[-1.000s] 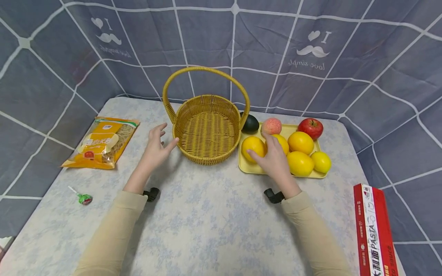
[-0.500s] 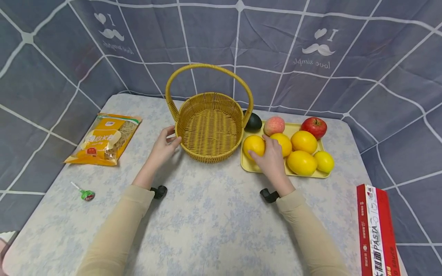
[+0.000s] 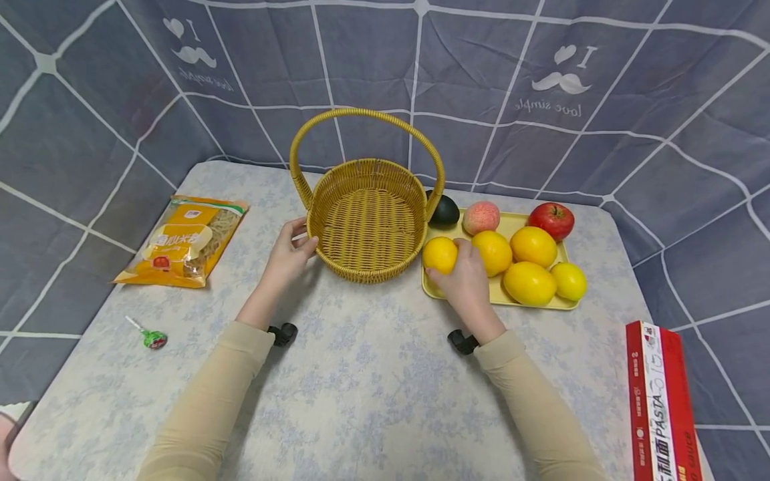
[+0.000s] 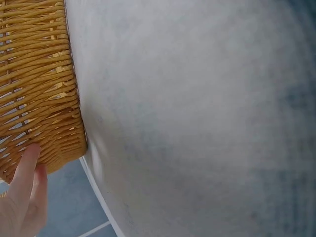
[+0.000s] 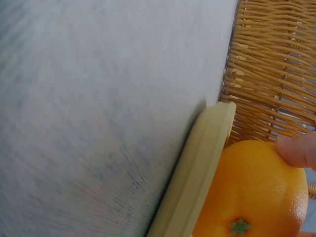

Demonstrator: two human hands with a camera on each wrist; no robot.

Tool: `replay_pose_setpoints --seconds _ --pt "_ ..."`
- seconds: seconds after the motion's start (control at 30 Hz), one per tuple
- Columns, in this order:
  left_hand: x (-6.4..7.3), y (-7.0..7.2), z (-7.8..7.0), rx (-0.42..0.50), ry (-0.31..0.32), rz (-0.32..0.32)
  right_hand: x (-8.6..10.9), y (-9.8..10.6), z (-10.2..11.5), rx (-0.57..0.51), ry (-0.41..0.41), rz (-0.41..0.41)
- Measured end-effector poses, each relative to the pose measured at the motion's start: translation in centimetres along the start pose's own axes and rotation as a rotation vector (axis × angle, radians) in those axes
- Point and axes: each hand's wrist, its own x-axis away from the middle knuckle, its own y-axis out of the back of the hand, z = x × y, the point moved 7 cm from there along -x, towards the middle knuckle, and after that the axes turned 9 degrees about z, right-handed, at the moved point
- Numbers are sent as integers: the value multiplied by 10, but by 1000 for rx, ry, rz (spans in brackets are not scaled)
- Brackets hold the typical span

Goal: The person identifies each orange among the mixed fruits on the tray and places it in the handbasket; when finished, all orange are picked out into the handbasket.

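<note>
My right hand grips an orange at the left end of a pale yellow tray, thumb on the near side. In the right wrist view the thumb presses on the orange, whose green stem mark faces the camera. Straight fingers of my left hand touch the outer left wall of a round wicker basket with a tall handle; nothing lies inside it. The left wrist view has the fingertips against the woven wall.
On the tray sit another orange, lemons, a peach and a red apple. A dark avocado-like fruit stands behind. Around are a noodle bag, a lollipop and a pasta box.
My left hand has moved right from beside the basket to touch its wall. My right hand has settled from above the fruit onto the left orange and closed round it. The view has shifted slightly.
</note>
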Motion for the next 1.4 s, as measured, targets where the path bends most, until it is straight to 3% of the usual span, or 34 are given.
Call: replay_pose_setpoints --seconds 0.2,0.33,0.53,0.67,1.0,1.4 --pt "-1 1 -2 12 2 -16 2 4 -1 -38 -26 -2" --pt "-2 3 -4 7 20 -20 6 20 4 -73 -41 -5" --pt "-1 5 -6 2 30 -23 9 45 31 -145 39 -1" --pt "0 6 -6 9 36 -34 3 46 56 -211 103 53" --pt "-2 5 -5 11 17 -52 -40 7 106 -251 187 170" --pt "-1 0 -2 -2 39 -72 -81 -52 132 -229 129 269"
